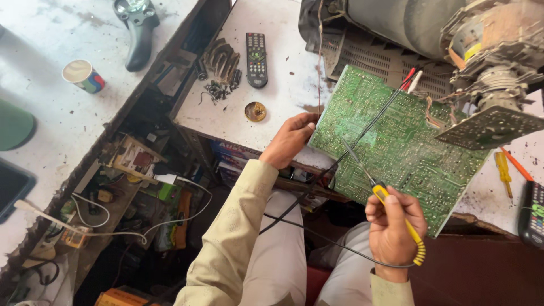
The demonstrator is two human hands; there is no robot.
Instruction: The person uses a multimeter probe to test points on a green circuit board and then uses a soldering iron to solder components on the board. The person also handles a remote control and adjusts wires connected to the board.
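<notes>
Head view shows your right hand [394, 224] clenched around a yellow soldering iron [391, 207], its thin tip resting on the green circuit board [396, 141]. Your left hand [289, 139] grips the board's left edge, holding it tilted over the edge of the white table [283, 85]. Black wires [317, 184] cross the board and trail down over your lap. Up on the table lie a black remote [256, 58], a small round tin [255, 111] with brownish paste in it, and a heap of dark loose parts [221, 62]. Further left, a paper cup [83, 75] holds a pale milky drink. At your right, a yellow screwdriver [503, 170] rests near a second remote [532, 212].
</notes>
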